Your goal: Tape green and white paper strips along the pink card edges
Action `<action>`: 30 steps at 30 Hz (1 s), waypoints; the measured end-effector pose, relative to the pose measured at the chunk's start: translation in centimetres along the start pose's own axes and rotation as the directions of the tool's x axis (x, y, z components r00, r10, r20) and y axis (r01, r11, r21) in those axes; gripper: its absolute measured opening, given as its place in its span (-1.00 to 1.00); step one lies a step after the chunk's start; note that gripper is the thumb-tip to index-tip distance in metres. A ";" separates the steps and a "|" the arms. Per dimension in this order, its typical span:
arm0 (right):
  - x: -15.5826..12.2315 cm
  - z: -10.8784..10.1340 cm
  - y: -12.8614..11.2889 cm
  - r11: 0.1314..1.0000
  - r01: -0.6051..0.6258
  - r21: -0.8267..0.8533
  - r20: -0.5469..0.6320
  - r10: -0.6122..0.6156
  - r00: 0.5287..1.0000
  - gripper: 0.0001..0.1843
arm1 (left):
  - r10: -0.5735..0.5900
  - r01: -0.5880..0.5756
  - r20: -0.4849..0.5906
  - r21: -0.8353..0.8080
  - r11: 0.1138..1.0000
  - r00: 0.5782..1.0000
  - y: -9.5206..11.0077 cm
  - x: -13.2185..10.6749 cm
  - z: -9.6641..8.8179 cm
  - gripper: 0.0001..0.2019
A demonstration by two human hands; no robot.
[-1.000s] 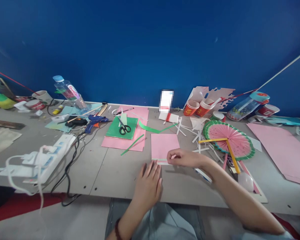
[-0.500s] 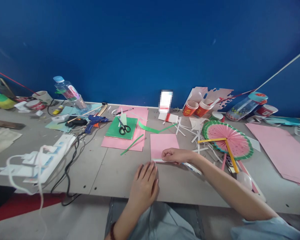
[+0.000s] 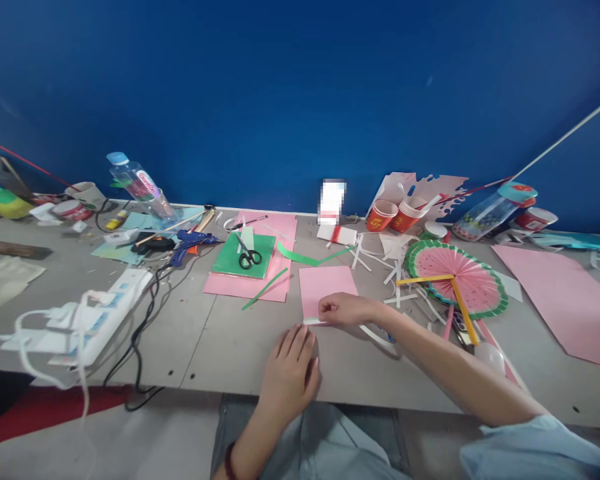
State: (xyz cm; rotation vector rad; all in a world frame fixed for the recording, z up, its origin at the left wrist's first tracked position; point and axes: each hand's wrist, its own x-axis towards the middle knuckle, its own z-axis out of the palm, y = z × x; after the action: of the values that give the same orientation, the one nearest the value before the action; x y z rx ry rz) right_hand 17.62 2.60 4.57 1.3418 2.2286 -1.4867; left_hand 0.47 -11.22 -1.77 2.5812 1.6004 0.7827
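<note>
A small pink paper sheet [image 3: 326, 287] lies on the grey table [image 3: 220, 340] in front of me, with a pale green and white strip along its near edge. My right hand [image 3: 344, 309] rests closed on that near edge, fingers pinched on the strip. A white strip trails from under it to the right. My left hand [image 3: 290, 368] lies flat on the table just below the sheet's left corner, fingers stretched out and together, holding nothing.
Black scissors [image 3: 249, 256] lie on green paper [image 3: 230, 261] over a pink sheet. A watermelon paper fan [image 3: 457, 277], red paper cups [image 3: 394, 215], a glue gun [image 3: 190, 240], a power strip [image 3: 100, 312] with cables, a bottle [image 3: 137, 183] and a large pink sheet [image 3: 565, 300] surround the spot.
My right hand slid left along the sheet's near edge, from its right corner toward the middle. My left hand shifted slightly left and nearer to me.
</note>
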 end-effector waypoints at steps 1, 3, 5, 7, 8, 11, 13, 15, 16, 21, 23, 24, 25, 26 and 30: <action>0.0 0.0 -0.1 1.000 -0.002 -0.008 0.000 0.002 1.000 -0.97 | 0.000 0.000 -0.003 -0.001 1.000 1.000 0.0 0.0 0.0 -0.62; 0.0 0.0 -0.3 1.000 -0.004 -0.026 -0.004 0.004 1.000 -0.96 | -0.001 0.001 -0.012 -0.001 1.000 1.000 0.0 0.0 -0.1 -0.62; 0.0 -0.1 -0.5 0.999 -0.010 -0.046 -0.011 0.009 1.000 -0.95 | 0.001 -0.001 -0.014 0.000 1.000 1.000 0.0 0.1 -0.1 -0.62; 0.1 -0.2 -0.6 0.997 -0.015 -0.070 -0.013 0.015 1.000 -0.93 | 0.002 -0.002 -0.011 -0.001 1.000 1.000 0.0 0.1 -0.2 -0.62; 0.2 -0.2 -0.6 0.997 -0.018 -0.081 -0.012 0.017 1.000 -0.92 | 0.001 -0.001 -0.010 -0.001 1.000 1.000 0.0 0.1 -0.2 -0.63; 0.3 -0.3 -0.5 0.994 -0.024 -0.107 -0.013 0.023 1.000 -0.92 | -0.002 0.002 -0.016 -0.006 1.000 1.000 0.0 0.1 -0.2 -0.63; 0.2 -0.3 -0.6 0.993 -0.023 -0.115 -0.016 0.021 1.000 -0.93 | -0.007 0.007 -0.017 -0.010 1.000 1.000 0.0 0.1 -0.2 -0.64; 0.2 -0.3 -0.6 0.993 -0.019 -0.120 -0.021 0.017 1.000 -0.93 | -0.011 0.011 -0.011 -0.013 1.000 1.000 0.0 0.1 -0.2 -0.63; 0.1 -0.2 -0.6 0.993 -0.018 -0.119 -0.024 0.015 1.000 -0.93 | -0.010 0.010 -0.006 -0.011 1.000 1.000 0.0 0.1 -0.2 -0.63; 0.2 0.0 -0.4 0.993 -0.026 -0.118 -0.039 0.022 0.999 -0.93 | 0.004 -0.004 0.009 0.005 1.000 1.000 0.0 0.0 -0.2 -0.62; 0.3 0.1 -0.4 0.993 -0.027 -0.118 -0.047 0.021 0.999 -0.93 | 0.004 -0.004 0.011 0.007 1.000 1.000 0.0 0.0 -0.2 -0.62; 0.4 0.1 -0.4 0.993 -0.026 -0.118 -0.051 0.020 0.998 -0.93 | 0.005 -0.005 0.011 0.006 1.000 1.000 0.0 0.0 -0.2 -0.62; 0.4 0.1 -0.4 0.992 -0.025 -0.120 -0.052 0.019 0.998 -0.93 | 0.003 -0.003 0.012 0.006 1.000 1.000 0.0 0.0 -0.2 -0.62; 0.4 0.2 -0.4 0.992 -0.025 -0.125 -0.054 0.019 0.998 -0.93 | 0.001 -0.002 0.014 0.006 1.000 1.000 0.0 0.0 -0.3 -0.62; 0.3 0.3 -0.6 0.988 -0.033 -0.152 -0.071 0.023 0.997 -0.92 | -0.020 0.020 0.018 0.017 1.000 1.000 0.0 0.0 -0.3 -0.63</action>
State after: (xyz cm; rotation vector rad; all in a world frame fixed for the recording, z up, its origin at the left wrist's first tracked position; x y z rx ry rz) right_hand 16.91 2.50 4.67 1.3897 2.3019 -1.2495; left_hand 0.33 -11.32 -1.48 2.5717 1.6321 0.7461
